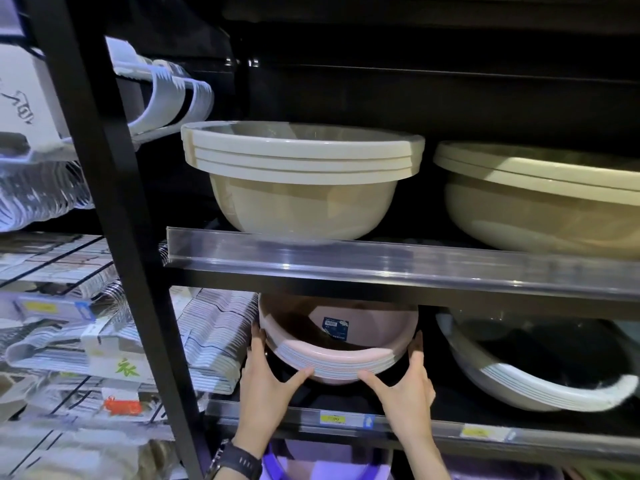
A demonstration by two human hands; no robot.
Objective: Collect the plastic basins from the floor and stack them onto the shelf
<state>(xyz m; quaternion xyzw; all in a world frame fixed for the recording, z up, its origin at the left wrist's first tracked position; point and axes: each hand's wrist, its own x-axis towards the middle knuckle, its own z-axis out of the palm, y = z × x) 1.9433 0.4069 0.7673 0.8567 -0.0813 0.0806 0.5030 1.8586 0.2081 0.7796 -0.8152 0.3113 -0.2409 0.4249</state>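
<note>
A stack of several pink plastic basins (337,362) sits tilted toward me on the middle shelf (346,419), a blue label inside the top one. My left hand (268,372) holds the stack's left rim, fingers up along the side and thumb under the front edge. My right hand (407,375) holds the right rim the same way. A dark watch is on my left wrist.
Above, a stack of three beige basins (301,178) and a wider beige basin (540,195) stand on the upper shelf behind a clear rail (398,261). White basins (540,375) lean at right. A black upright post (114,209) stands at left, with hangers (173,95) beyond. Purple basins (311,462) lie below.
</note>
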